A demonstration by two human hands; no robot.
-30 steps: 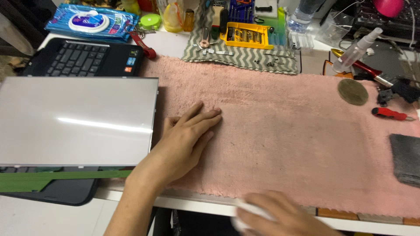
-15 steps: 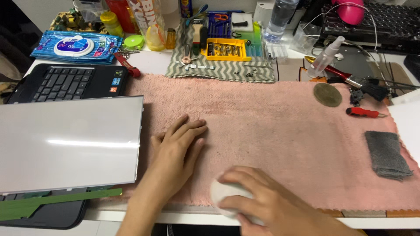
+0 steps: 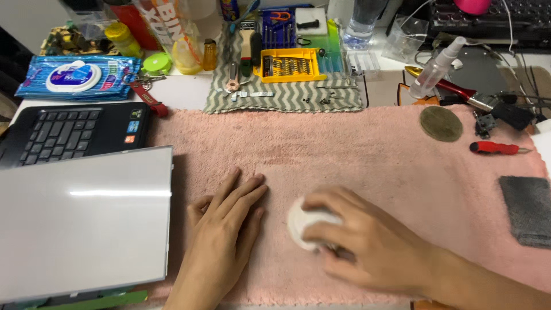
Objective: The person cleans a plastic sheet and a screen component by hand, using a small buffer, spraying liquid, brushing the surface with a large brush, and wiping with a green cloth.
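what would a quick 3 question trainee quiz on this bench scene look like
1. True or false: the left hand lies flat, palm down, on the pink towel.
2. What does the right hand cover? A) a small white round object B) the red-handled screwdriver C) the spray bottle
3. Fill in: the detached grey screen panel lies to the ____ of the left hand.

Key
1. True: fingers spread, holding nothing.
2. A: the white round object sits under its fingers, what it is cannot be told; the red-handled screwdriver and the spray bottle lie untouched far off.
3. left
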